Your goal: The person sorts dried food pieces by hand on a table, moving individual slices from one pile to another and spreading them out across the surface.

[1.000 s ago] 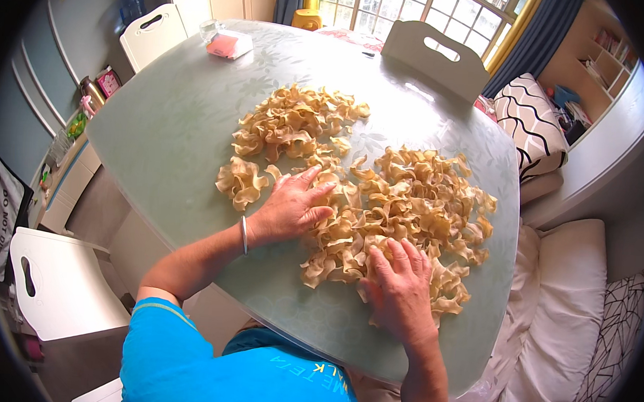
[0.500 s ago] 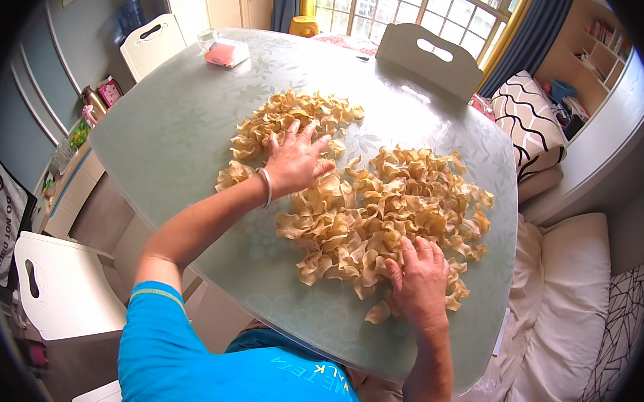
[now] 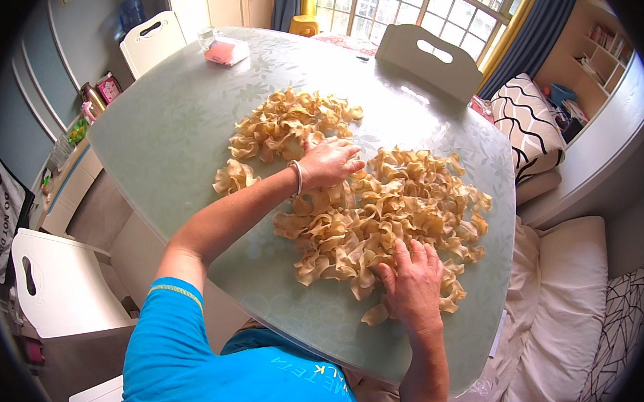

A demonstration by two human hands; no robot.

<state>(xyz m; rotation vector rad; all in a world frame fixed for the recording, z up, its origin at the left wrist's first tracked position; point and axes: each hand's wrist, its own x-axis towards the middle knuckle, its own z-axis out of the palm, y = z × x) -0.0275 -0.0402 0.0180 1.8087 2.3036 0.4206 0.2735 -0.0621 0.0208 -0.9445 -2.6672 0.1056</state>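
Left hand (image 3: 329,162) flat, fingers spread, palm down on the curly dried pieces (image 3: 380,211), clasping nothing. Right hand (image 3: 414,280) likewise open and pressing, fingers fanned over the near edge of the heap. Both laid flat rather than pinching, probably because thin, brittle curls spread better under a broad palm than between fingertips. Under and between the palms: pale tan, ruffled, wavy-edged pieces, dry and light in look, lying loose in one thin layer. Beyond the left fingertips, a second cluster (image 3: 290,123) of the same frilly stuff; just outside the left wrist, one stray clump (image 3: 232,176). Beneath everything, a smooth, glossy, pale green table (image 3: 165,127), hard and slick. Far past the left hand, a small pink box (image 3: 225,51) near the table's far rim.
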